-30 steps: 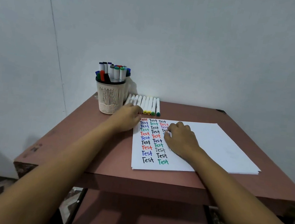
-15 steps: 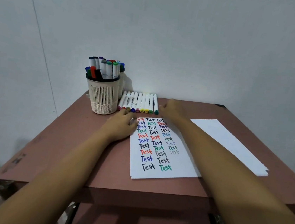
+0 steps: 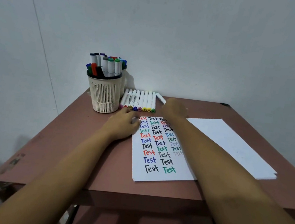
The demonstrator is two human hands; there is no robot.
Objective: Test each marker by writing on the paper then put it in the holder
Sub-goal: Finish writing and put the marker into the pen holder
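Head view. A plain grey wall (image 3: pixel 205 44) backs a reddish-brown worktop (image 3: pixel 65 148). At its far left corner stands the holder (image 3: pixel 105 96), crowded with capped markers, which we judge already tested. The paper (image 3: pixel 156 175), near the front edge, carries three columns of "Test" in several colours, the third unfinished. Along the far edge, just beside the holder, a row of markers (image 3: pixel 139 99) lies untested, as we read it. The right hand (image 3: pixel 173 109) covers the near end of a skewed marker (image 3: pixel 160 97) at the row's right end and appears to grip it. The left hand (image 3: pixel 123 125) rests knuckles-up on the paper's far left corner. We cannot tell whether it holds anything.
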